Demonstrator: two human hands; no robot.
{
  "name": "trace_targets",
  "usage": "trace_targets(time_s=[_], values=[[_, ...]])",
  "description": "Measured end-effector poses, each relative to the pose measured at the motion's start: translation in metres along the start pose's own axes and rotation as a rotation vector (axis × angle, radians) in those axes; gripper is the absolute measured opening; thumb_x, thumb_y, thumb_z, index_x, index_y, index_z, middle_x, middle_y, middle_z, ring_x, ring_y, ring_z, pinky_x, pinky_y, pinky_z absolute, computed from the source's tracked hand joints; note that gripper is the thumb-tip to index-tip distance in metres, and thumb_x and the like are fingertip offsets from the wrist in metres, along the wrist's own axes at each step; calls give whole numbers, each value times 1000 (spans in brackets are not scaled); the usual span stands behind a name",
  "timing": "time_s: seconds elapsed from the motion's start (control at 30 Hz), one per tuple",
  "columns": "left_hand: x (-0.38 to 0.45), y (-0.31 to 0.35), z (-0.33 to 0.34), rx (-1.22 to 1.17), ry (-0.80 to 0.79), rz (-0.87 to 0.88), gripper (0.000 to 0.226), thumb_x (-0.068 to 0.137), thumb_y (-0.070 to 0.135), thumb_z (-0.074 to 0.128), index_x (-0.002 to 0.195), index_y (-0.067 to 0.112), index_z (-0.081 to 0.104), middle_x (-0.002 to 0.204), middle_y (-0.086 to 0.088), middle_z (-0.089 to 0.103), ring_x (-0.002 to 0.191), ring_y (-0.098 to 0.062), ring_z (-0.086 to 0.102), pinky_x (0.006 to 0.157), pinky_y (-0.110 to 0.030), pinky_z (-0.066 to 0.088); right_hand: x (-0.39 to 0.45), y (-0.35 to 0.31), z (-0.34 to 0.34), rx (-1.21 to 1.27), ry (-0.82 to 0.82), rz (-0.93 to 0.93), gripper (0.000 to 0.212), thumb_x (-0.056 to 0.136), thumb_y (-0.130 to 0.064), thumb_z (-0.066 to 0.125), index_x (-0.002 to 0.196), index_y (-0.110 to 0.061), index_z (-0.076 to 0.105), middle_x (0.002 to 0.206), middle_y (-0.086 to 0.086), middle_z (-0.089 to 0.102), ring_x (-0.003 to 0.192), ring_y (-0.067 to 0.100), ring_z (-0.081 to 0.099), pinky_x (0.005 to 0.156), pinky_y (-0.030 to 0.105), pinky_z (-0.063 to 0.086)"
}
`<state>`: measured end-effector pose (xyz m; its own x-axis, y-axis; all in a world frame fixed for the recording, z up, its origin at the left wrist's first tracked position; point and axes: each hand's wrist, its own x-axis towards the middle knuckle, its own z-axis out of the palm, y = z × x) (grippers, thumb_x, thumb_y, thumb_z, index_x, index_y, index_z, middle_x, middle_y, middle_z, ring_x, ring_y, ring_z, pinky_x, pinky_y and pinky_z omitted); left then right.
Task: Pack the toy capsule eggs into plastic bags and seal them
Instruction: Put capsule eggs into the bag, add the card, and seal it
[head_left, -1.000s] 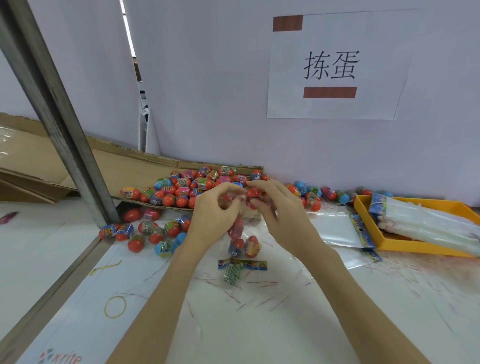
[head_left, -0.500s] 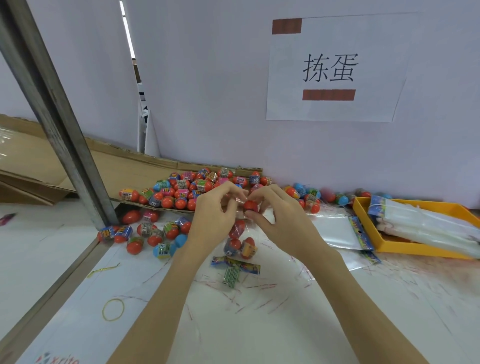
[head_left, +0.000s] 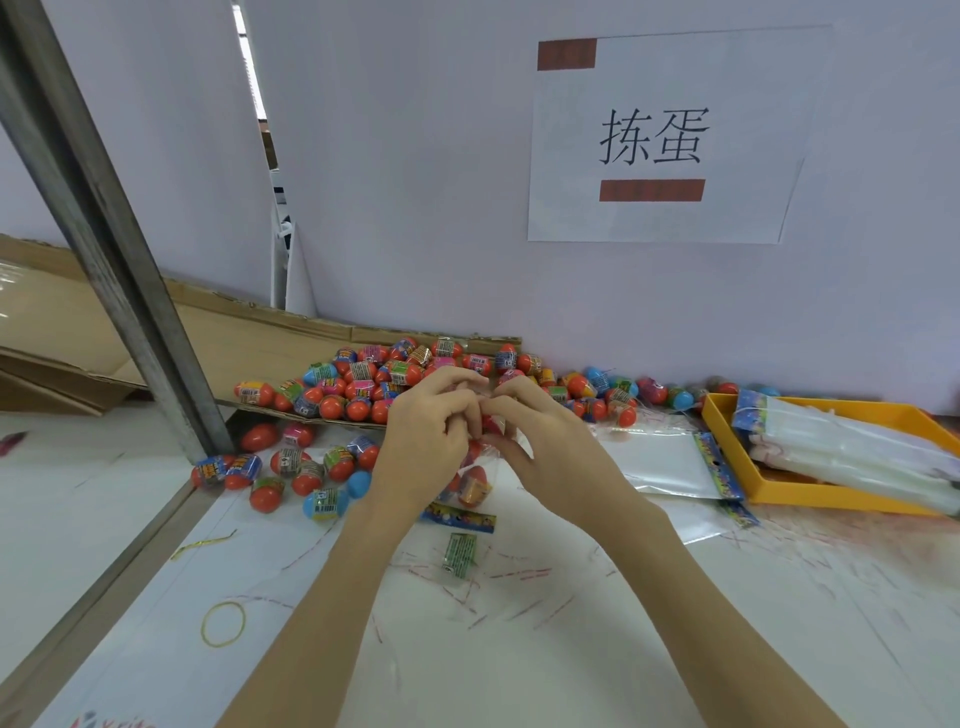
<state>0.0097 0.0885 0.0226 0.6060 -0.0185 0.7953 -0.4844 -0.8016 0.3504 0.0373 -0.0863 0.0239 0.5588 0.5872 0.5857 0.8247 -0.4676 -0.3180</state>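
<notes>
Near the middle of the white table (head_left: 571, 649), just in front of the egg pile, I see a clear plastic bag (head_left: 475, 480) hanging from both hands with a few capsule eggs inside; its printed header card (head_left: 457, 518) lies on the table at the bag's lower end. My left hand (head_left: 426, 441) has its fingers curled round the bag's top, and my right hand (head_left: 550, 447) pinches the same top from the other side, fingertips of the two hands touching. Whether the bag mouth is sealed I cannot tell, since the fingers cover it.

Behind the hands, loose capsule eggs (head_left: 363, 387) lie heaped on a cardboard sheet (head_left: 218, 338) toward the far edge, with more scattered along the left by a slanted metal post (head_left: 104, 234). Flat empty bags (head_left: 670, 462) lie to the right, touching a yellow tray (head_left: 727, 431) of stacked bags at the right edge. A yellow rubber band (head_left: 223, 623) sits near the front left. A paper sign (head_left: 660, 140) hangs on the back wall.
</notes>
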Motion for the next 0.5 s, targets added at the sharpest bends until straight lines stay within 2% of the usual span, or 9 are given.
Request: trace_targets(time_s=[0.1,0.17,0.23,0.3,0.37,0.43,0.5], values=[[-1,0,2,5,12,22,33,90,-10,57,60,2,66,108,-13,74,91,-22,70,84,-23,53,-1,-1,-1,17,-57,5,18,100,-15,64,117,-12,64,118,-5,53,85,19,58,73,42,55],[-1,-2,2,9,18,17,34,90,-9,56,59,2,65,107,-13,74,91,-22,69,83,-19,52,-1,-4,-1,4,-115,19,28,97,-24,70,121,-15,59,122,-7,50,88,18,56,74,40,55],[-2,-2,4,4,16,-2,36,92,-13,57,59,1,65,107,-14,74,92,-23,69,83,-21,53,-2,-6,1,-29,-141,32,34,96,-26,72,123,-16,55,121,-7,48,89,12,50,74,33,52],[-2,0,6,-22,5,-27,36,90,-18,58,60,0,65,107,-14,74,92,-22,69,81,-25,56,-1,-8,3,-37,-114,41,30,98,-23,70,122,-14,55,117,-7,49,87,8,43,72,23,43],[-3,1,6,-79,-12,-84,38,91,-19,54,60,2,64,109,-10,73,95,-17,68,82,-19,54,-1,-10,4,-21,-86,69,26,99,-22,69,120,-14,56,114,-9,49,85,7,42,71,17,36],[-2,3,6,-199,-59,-199,39,97,-15,49,68,7,63,118,-2,70,106,-10,66,90,-15,52,-1,-8,6,-19,-79,102,25,99,-21,67,121,-16,55,116,-8,53,86,7,45,73,18,37],[1,3,6,-419,-128,-351,30,106,-4,44,92,13,65,124,3,66,116,-10,65,97,-23,56,-3,-3,8,-17,-92,144,24,100,-20,66,121,-17,56,116,-7,57,86,8,48,76,20,40]])
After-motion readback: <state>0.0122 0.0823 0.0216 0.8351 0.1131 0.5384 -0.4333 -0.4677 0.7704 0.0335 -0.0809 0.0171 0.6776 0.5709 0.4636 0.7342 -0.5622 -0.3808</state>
